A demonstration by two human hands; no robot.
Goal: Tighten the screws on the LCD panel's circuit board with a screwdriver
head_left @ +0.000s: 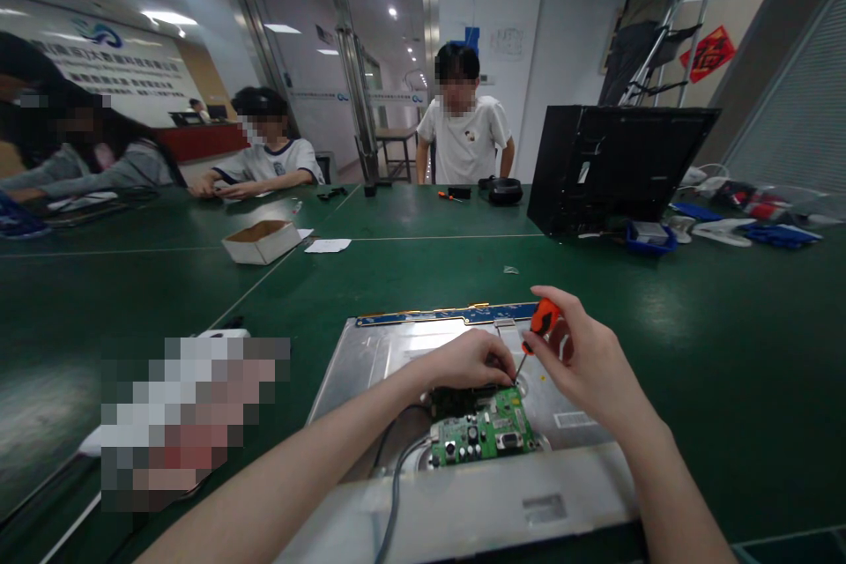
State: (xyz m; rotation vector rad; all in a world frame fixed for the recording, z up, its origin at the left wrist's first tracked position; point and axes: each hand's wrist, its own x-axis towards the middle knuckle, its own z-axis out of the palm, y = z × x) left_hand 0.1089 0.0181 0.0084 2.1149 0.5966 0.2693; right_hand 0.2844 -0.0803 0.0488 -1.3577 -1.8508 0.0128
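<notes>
A silver monitor back panel (pixel 383 361) lies flat on the green table (pixel 693 326) in front of me. A green circuit board (pixel 486 432) sits on it, with grey cables (pixel 397 476) running off toward me. My right hand (pixel 588 361) is closed round an orange-handled screwdriver (pixel 547 323), its tip pointing down at the board's top edge. My left hand (pixel 472 361) rests on the board's upper left edge, fingers pinched close to the screwdriver tip; what they hold is hidden. A blue strip board (pixel 449 315) runs along the panel's far edge.
A black monitor shell (pixel 608 167) stands upright at the back right, with blue and white items (pixel 727 229) beside it. A small cardboard box (pixel 261 241) and paper (pixel 329 245) lie mid-left. Three people sit or stand at the table's far side. A ladder (pixel 667 26) stands behind.
</notes>
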